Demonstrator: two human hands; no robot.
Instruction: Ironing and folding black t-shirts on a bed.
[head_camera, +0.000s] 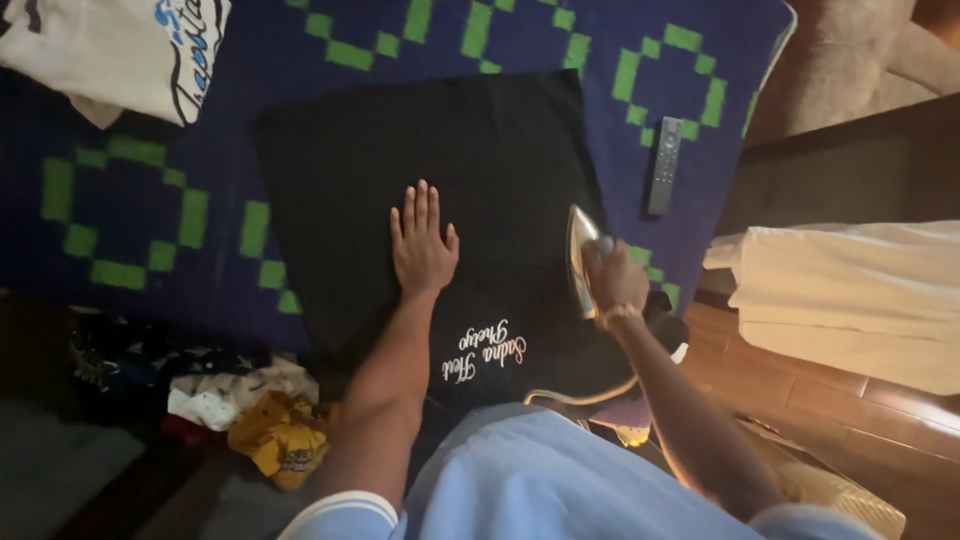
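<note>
On the black garment (440, 200), left hand (422, 245) lies flat, fingers spread; right hand (614, 278) grips an iron (580, 255) at its right edge.

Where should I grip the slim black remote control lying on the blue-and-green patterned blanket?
Pinch the slim black remote control across its long side edges near the middle, coming straight down. It lies flat, lengthwise away from the person, clear of the black cloth and the right hand holding the iron.
</note>
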